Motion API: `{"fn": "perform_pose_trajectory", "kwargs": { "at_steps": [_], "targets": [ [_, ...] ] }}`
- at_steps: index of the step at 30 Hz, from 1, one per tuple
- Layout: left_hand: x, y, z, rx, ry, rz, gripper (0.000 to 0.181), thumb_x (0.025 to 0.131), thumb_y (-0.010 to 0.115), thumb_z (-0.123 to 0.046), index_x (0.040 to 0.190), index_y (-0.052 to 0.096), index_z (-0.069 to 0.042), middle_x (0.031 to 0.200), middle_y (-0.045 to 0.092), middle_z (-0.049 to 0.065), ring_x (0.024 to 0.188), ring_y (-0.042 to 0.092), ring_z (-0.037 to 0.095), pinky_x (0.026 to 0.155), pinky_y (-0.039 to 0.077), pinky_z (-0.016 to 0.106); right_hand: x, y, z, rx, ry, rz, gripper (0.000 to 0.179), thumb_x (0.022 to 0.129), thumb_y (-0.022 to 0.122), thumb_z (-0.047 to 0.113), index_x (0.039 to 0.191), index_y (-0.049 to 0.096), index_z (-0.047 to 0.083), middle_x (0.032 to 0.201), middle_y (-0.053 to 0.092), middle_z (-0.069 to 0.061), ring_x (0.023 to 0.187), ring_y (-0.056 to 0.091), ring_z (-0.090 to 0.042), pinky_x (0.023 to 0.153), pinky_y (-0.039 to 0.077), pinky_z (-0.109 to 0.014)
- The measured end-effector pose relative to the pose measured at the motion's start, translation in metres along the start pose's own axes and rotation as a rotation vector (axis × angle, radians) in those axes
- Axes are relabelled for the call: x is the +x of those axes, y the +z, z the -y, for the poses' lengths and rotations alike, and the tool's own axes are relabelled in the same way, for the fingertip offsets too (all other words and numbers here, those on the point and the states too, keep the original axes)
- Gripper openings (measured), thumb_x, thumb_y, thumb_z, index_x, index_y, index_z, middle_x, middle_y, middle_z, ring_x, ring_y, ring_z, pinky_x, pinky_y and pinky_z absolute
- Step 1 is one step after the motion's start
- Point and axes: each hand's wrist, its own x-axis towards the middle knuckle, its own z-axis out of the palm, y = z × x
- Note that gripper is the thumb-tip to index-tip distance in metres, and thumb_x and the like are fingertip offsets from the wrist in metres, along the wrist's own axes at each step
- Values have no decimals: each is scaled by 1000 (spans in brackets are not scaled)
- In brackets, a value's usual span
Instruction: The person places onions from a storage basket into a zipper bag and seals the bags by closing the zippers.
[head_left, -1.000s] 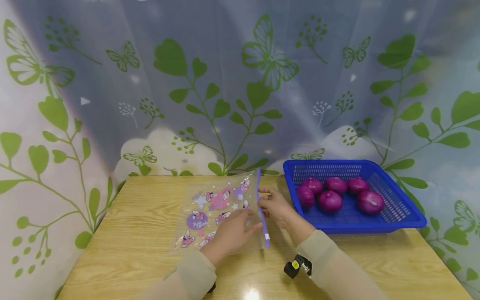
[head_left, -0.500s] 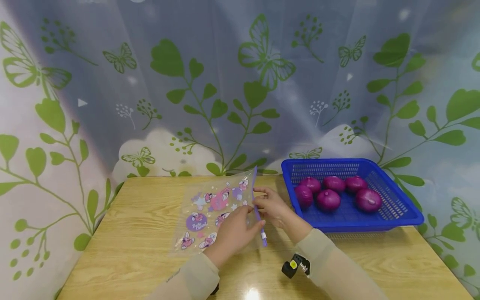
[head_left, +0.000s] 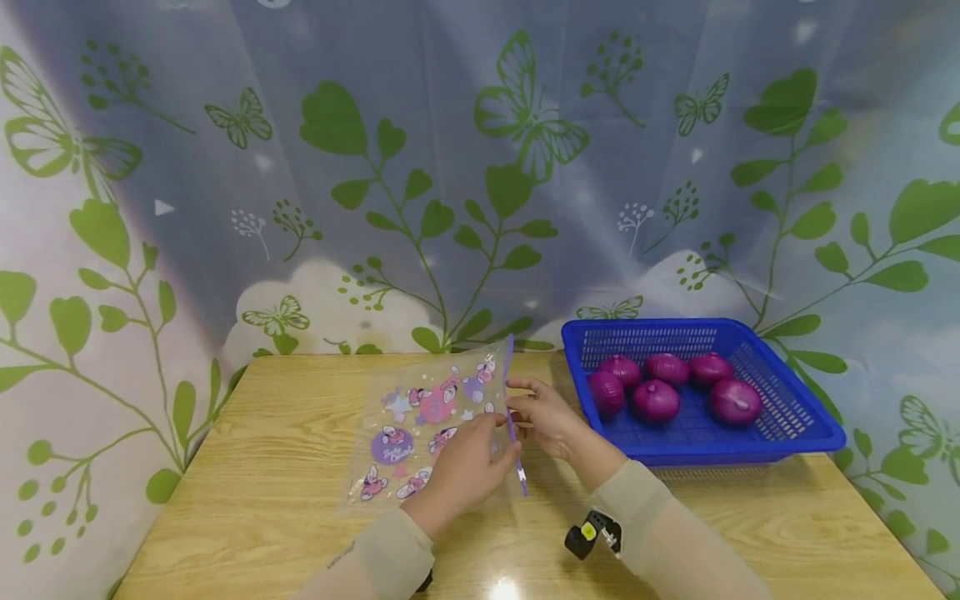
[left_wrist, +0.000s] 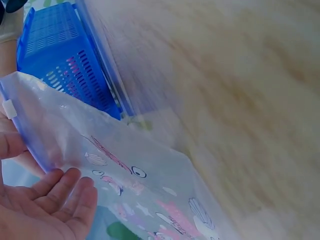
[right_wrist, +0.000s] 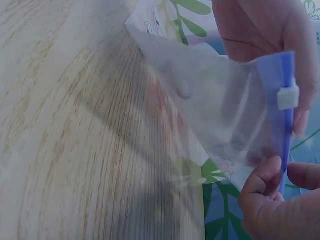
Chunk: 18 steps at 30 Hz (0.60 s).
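A clear zip bag (head_left: pixel 412 400) with pink cartoon prints and a purple zip edge is held slanted over the wooden table. My left hand (head_left: pixel 465 462) lies over the bag's near side, its thumb and fingertips gripping by the purple edge. Beyond it, my right hand (head_left: pixel 547 417) pinches that edge from the right. In the right wrist view, my right thumb and finger (right_wrist: pixel 267 175) nip the purple strip just below the white slider (right_wrist: pixel 287 97). The left wrist view shows my left fingers (left_wrist: pixel 60 195) against the bag, its zip edge running past them.
A blue plastic basket (head_left: pixel 697 458) with several purple onions (head_left: pixel 657 402) stands on the right of the table (head_left: pixel 285 433). A leaf-and-butterfly patterned cloth (head_left: pixel 420 125) hangs behind the table. A wrist camera (head_left: pixel 585 533) shows below the right sleeve.
The bag's zip edge and both hands have shifted slightly left in the head view. The near end of the edge, with the slider, has swung left. Both hands keep to the same edge.
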Motion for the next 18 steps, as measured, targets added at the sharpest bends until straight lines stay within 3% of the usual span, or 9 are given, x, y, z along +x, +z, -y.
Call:
{"fn": "perform_pose_trajectory", "kwargs": {
  "at_steps": [11,18],
  "targets": [
    [0,-1,2,1,47,8,42,101,59,-26,136,54,-3,137,58,15,126,54,34,104,46,48,-2,-1,0,8,-14,10,43,101,54,2,141,39,-6,99,53,-7,75,53,-12,65,48,-22],
    [0,-3,5,-74,53,16,41,104,53,-24,138,52,-1,140,55,16,128,53,35,106,45,49,-3,1,3,21,-15,2,42,101,53,0,140,41,-6,103,51,-10,73,53,-11,63,48,-19]
  ]
}}
